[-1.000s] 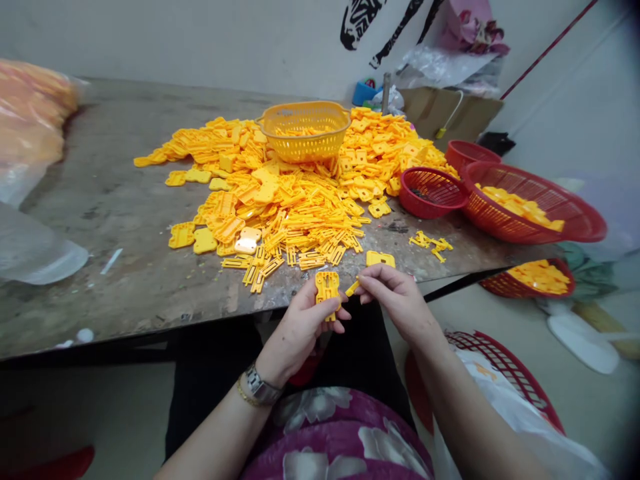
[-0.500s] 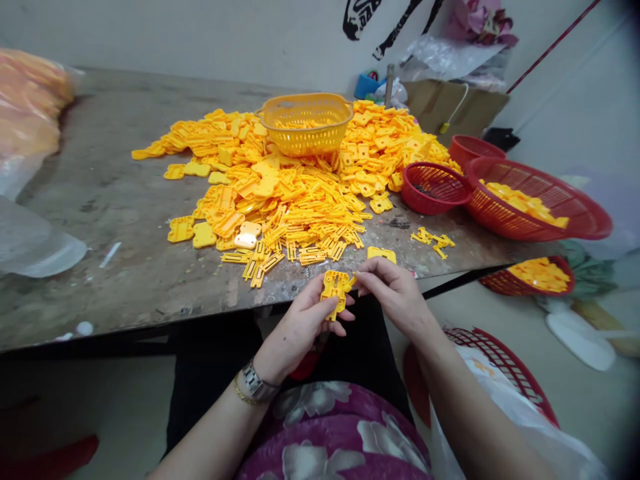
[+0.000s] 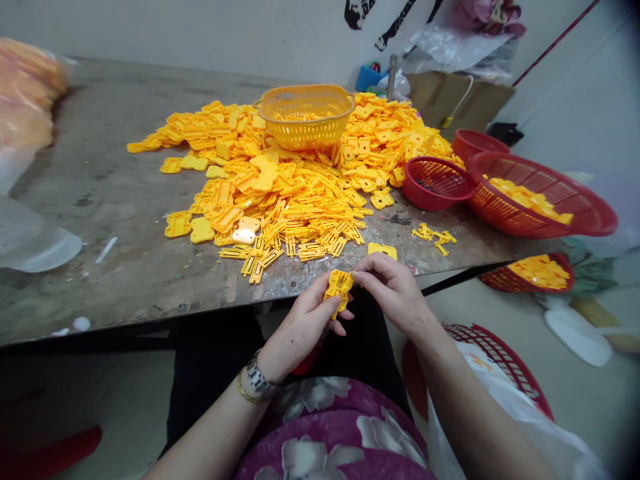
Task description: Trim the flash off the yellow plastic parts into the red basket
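Note:
My left hand (image 3: 300, 327) grips a small yellow plastic part (image 3: 339, 288) just off the table's near edge. My right hand (image 3: 393, 288) pinches the same part at its upper right corner, fingers pressed together. A single yellow part (image 3: 382, 251) lies on the table right behind my right hand. A big heap of yellow plastic parts (image 3: 295, 187) covers the middle of the worn table (image 3: 125, 267).
A yellow basket (image 3: 305, 117) sits on the heap. A small red basket (image 3: 436, 183) and a large red basket (image 3: 543, 203) holding yellow parts stand at the right. More red baskets (image 3: 537, 273) are on the floor. Clear plastic bags (image 3: 30, 240) lie at the left.
The right hand brought a small yellow strip to the part in the left hand; both hands now meet on the part, which has tilted. The view shifted slightly downward.

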Demonstrator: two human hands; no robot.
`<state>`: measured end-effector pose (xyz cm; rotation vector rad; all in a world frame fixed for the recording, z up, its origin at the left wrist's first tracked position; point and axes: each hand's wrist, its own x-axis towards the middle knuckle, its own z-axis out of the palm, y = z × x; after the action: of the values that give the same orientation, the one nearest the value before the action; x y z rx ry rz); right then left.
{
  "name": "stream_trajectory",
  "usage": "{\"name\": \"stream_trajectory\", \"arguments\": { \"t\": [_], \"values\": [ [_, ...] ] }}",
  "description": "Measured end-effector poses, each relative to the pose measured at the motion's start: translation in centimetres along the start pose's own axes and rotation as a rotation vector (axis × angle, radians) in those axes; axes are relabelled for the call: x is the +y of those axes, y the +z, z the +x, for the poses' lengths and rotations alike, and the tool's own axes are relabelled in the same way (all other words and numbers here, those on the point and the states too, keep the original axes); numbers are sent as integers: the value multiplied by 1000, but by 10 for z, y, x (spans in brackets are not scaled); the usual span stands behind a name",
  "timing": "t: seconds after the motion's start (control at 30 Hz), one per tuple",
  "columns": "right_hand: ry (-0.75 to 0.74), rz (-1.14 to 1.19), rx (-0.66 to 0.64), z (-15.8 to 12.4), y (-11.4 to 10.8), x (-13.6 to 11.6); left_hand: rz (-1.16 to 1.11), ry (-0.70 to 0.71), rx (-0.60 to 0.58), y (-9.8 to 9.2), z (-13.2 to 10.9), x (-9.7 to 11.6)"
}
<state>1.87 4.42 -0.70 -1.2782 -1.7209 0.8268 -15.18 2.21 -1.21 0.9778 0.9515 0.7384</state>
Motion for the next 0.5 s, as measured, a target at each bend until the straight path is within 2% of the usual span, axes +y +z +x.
{"name": "stream_trajectory", "arguments": {
  "t": [0.5],
  "values": [
    [-11,-26,0,-2,4,2,-3,-22,-3,2,-1,1]
  ]
}}
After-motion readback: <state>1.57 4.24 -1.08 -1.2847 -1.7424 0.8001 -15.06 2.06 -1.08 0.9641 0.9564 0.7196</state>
